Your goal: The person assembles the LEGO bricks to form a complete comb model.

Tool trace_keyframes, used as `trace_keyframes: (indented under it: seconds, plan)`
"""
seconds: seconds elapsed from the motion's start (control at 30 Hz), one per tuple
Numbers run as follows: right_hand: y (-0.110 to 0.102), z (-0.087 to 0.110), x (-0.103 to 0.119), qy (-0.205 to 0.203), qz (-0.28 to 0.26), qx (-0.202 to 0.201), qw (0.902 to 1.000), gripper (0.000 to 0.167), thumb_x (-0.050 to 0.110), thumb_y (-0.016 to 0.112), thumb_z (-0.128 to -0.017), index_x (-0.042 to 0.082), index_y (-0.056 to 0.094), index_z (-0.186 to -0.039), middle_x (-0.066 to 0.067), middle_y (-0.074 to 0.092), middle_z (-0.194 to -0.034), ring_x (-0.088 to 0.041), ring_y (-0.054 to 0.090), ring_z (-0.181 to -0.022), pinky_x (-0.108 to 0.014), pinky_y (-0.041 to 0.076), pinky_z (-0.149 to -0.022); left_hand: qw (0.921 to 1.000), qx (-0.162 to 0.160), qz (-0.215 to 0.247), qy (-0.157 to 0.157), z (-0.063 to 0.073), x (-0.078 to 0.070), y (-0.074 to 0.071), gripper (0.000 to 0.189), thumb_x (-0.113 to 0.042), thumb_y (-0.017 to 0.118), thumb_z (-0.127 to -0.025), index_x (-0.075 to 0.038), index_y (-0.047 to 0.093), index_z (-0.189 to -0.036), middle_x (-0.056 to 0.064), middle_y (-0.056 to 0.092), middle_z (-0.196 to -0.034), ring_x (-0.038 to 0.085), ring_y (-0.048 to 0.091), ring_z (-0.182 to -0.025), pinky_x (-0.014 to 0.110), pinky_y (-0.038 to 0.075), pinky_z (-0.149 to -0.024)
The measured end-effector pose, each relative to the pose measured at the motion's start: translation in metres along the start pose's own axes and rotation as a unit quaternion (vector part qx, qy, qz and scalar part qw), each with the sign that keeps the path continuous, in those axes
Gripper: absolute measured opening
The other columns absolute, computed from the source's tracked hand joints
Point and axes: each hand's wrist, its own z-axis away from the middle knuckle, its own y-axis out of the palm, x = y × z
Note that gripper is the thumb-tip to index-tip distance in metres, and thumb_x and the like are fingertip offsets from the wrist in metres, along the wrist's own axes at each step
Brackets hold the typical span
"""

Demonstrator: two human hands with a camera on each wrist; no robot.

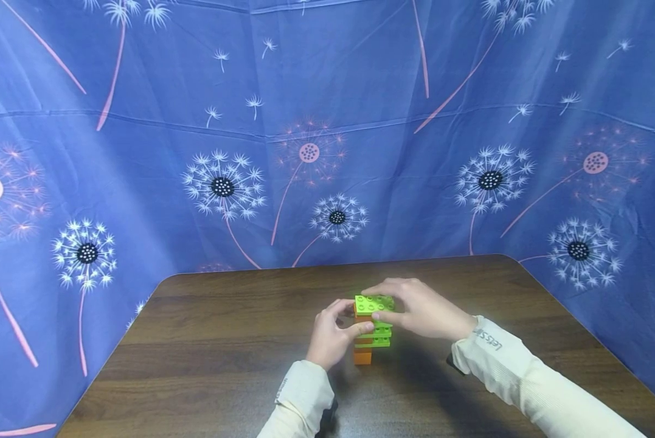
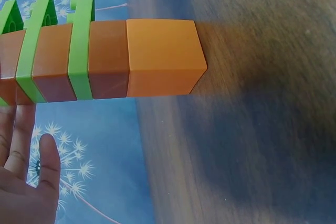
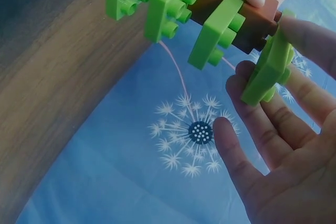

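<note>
A tower of toy building bricks rises from the table, an orange brick (image 2: 167, 45) at its foot. Above that, brown-orange bricks (image 2: 107, 59) alternate with thin green bricks (image 3: 170, 6) that jut out to the right. My left hand (image 1: 331, 333) grips the tower near its top, thumb on the near side and fingers behind. With thumb and fingers, my right hand (image 1: 422, 310) pinches the topmost green brick (image 3: 270, 66). That brick sits slightly askew at the upper brown brick, some of whose studs show beside it in the right wrist view.
The tower stands on a dark wooden table (image 1: 223, 347) with rounded far corners. Behind the table hangs a blue cloth (image 1: 327, 91) printed with dandelions. Pale sleeves (image 1: 502, 365) cover both forearms.
</note>
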Motion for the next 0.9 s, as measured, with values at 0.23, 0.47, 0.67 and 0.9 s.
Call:
trace_keyframes:
  seconds: [0.23, 0.47, 0.67, 0.9]
  plan:
    - [-0.002, -0.002, 0.002, -0.016, 0.004, 0.008, 0.9998, 0.041, 0.028, 0.075, -0.092, 0.012, 0.069, -0.130, 0.004, 0.071, -0.109, -0.012, 0.065, -0.090, -0.041, 0.054, -0.083, 1.0000, -0.002, -0.007, 0.001, -0.001, 0.000, 0.001, 0.036, -0.023, 0.086, -0.081, -0.008, 0.074, -0.112, 0.001, 0.071, -0.101, 0.024, 0.065, -0.100, 0.048, 0.055, -0.086]
    - [-0.006, -0.009, 0.002, -0.019, -0.003, 0.023, 0.9996, 0.039, 0.023, 0.078, -0.090, 0.009, 0.071, -0.125, 0.003, 0.073, -0.106, -0.014, 0.066, -0.093, -0.040, 0.054, -0.082, 1.0000, -0.004, -0.001, -0.002, 0.000, 0.000, 0.000, 0.037, -0.023, 0.087, -0.081, -0.008, 0.074, -0.113, 0.001, 0.071, -0.101, 0.022, 0.065, -0.099, 0.048, 0.055, -0.085]
    - [-0.011, -0.018, 0.002, -0.007, -0.015, 0.058, 0.9982, 0.036, 0.023, 0.078, -0.088, 0.010, 0.074, -0.121, 0.000, 0.074, -0.108, -0.016, 0.068, -0.096, -0.043, 0.055, -0.087, 0.9999, -0.007, -0.002, 0.009, -0.001, 0.001, -0.001, 0.036, -0.021, 0.087, -0.081, -0.007, 0.074, -0.111, 0.002, 0.071, -0.100, 0.023, 0.066, -0.097, 0.035, 0.054, -0.081]
    - [-0.015, -0.019, 0.007, 0.014, 0.000, 0.082, 0.9965, 0.038, 0.023, 0.079, -0.087, 0.011, 0.074, -0.122, 0.005, 0.073, -0.100, -0.012, 0.064, -0.089, -0.039, 0.054, -0.083, 1.0000, -0.004, -0.003, 0.005, -0.002, 0.001, 0.000, 0.035, -0.020, 0.087, -0.081, -0.007, 0.074, -0.110, 0.002, 0.071, -0.099, 0.022, 0.066, -0.097, 0.034, 0.054, -0.082]
